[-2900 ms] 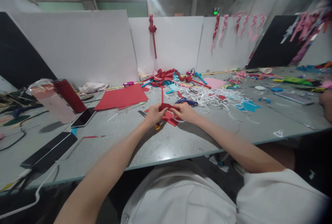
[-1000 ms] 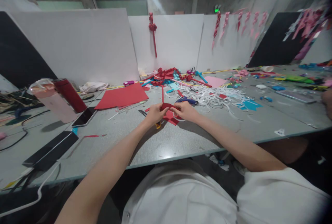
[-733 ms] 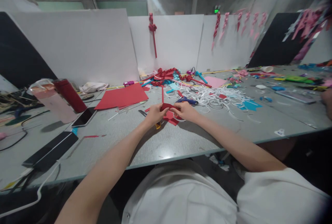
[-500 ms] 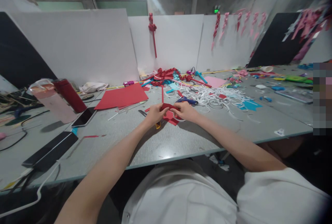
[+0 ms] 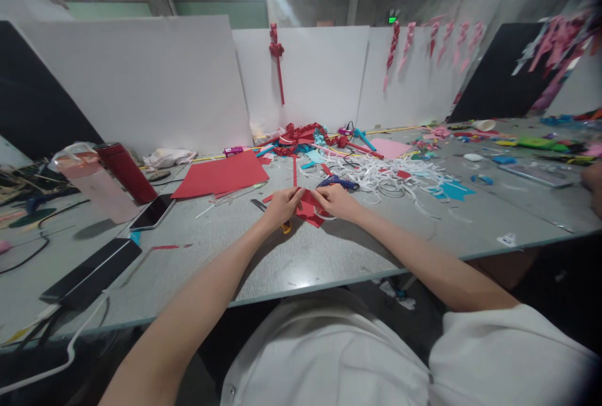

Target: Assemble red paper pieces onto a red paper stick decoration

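My left hand (image 5: 283, 206) and my right hand (image 5: 337, 201) are close together over the table, fingers and thumbs pinched. A red paper strip (image 5: 305, 192) runs between their fingertips, mostly hidden by the fingers. Beneath it lie red paper pieces (image 5: 310, 213) on the tabletop. A tool with an orange handle (image 5: 286, 227) lies partly under my left hand, its dark end sticking out on the far side. Just beyond my right hand rests a blue glue gun (image 5: 342, 182).
Red sheets (image 5: 221, 175) lie to the left, near a phone (image 5: 153, 212), a red flask (image 5: 126, 172) and a pink bottle (image 5: 96, 183). White paper strips (image 5: 390, 177) are heaped at right. A black box (image 5: 91, 273) sits front left. Another person's hand (image 5: 593, 186) shows at the right edge.
The red strip, arched up between my hands before, now sits lower and shows less. My fingertips have shifted slightly. At the far right, another person's hand has come into sight.
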Demonstrator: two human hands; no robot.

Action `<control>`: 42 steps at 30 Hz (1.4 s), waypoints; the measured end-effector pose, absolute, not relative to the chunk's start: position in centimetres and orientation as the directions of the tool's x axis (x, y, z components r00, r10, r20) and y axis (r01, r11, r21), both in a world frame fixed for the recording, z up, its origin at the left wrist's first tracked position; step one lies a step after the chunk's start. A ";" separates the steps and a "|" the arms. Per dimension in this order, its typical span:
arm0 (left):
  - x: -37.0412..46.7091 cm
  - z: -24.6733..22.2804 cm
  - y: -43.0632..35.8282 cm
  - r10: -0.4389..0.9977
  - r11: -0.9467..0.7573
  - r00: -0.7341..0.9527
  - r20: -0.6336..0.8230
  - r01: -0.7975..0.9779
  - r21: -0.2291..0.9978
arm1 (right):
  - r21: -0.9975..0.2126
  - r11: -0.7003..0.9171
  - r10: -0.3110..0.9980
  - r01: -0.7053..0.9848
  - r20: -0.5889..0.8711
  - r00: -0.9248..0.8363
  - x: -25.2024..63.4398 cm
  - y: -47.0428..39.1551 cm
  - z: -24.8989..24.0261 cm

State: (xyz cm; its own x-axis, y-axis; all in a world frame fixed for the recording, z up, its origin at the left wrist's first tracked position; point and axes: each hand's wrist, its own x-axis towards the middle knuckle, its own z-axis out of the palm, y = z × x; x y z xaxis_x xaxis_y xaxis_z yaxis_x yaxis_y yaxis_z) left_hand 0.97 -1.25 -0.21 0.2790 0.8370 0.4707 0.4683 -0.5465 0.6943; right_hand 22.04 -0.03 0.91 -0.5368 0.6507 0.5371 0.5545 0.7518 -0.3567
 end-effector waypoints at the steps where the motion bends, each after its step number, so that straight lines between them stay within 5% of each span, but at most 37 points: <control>1: 1.0 -0.2 -1.2 0.834 -0.550 0.271 0.480 0.473 0.688 | -0.362 0.754 0.650 0.549 0.534 -0.541 22.0 -0.1 1.0; 42: 0.9 -0.1 -1.4 0.809 -0.584 0.312 0.498 0.520 0.623 | -0.414 0.755 0.656 0.509 0.503 -0.563 21.8 -0.3 0.8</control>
